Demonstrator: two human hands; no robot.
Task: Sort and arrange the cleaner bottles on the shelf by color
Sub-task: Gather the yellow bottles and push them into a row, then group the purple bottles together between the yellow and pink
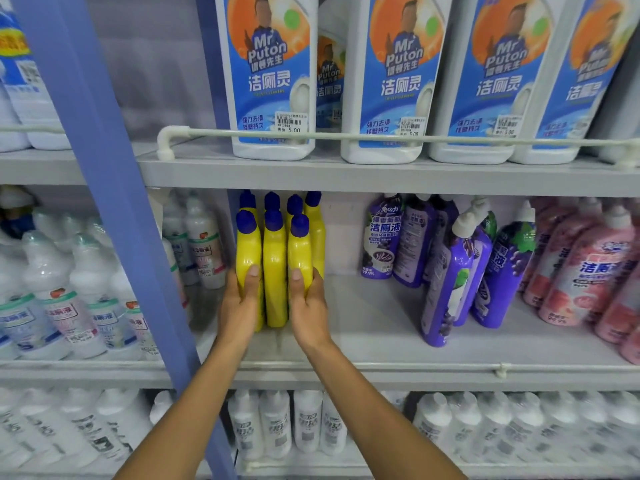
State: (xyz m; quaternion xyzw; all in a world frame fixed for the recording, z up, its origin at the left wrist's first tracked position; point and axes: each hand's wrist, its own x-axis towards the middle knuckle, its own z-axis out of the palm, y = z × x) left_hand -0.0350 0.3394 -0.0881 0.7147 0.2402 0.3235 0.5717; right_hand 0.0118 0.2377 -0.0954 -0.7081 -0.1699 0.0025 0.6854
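On the middle shelf (363,327), just right of the blue upright post (114,202), the yellow bottles (275,268) stand upright in a tight block: three in front and more behind, all with dark blue caps. The left hand (240,306) grips the outer left bottle of the front row, thumb flat on its face and fingers curled round its side. The right hand (310,313) holds the outer right bottle the same way, so the block is squeezed between the two hands. The yellow group looks essentially sorted, and what remains there is probably only squaring it up against the post.

A bare stretch of shelf lies between the yellows and the purple bottles (450,265). These are gathered together by colour but untidy — several lean, and the front ones tilt against each other. Furthest right are the pink bottles (585,271), also grouped, some of them tilted and running out of view.

The colour sorting seems largely done. What appears left is straightening the purple and pink groups, and perhaps closing the gap.
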